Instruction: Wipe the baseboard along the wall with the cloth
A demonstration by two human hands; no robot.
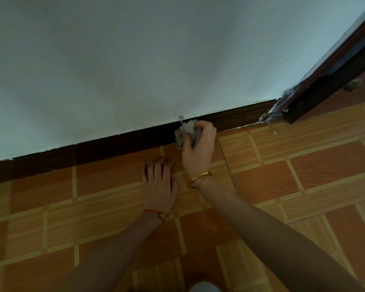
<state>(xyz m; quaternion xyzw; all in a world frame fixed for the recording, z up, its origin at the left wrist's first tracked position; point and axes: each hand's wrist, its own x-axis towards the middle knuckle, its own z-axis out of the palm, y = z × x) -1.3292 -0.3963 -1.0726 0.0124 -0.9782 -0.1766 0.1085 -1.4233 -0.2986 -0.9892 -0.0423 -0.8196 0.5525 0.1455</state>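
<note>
While the right hand (198, 148) is gripping a crumpled grey-white cloth (185, 131), its fingers curled round the bunched fabric, it is pressing that cloth against the dark brown wooden baseboard (105, 146). The baseboard is running as a long, straight, glossy strip from 8 o'clock to 2 o'clock, with the cloth sitting just right of centre on it. The left hand (159, 182) is lying flat on the floor at 6 o'clock of the cloth, fingers straight and slightly spread, holding nothing. A gold bangle (199, 178) is circling the right wrist and a red string bracelet (155, 213) the left. The floor (303, 165) is showing smooth orange wood-grain tiles edged with pale striped bands. A matte whitish wall (135, 60) is rising above, and a dark door frame (325, 85) is standing at 2 o'clock.
</note>
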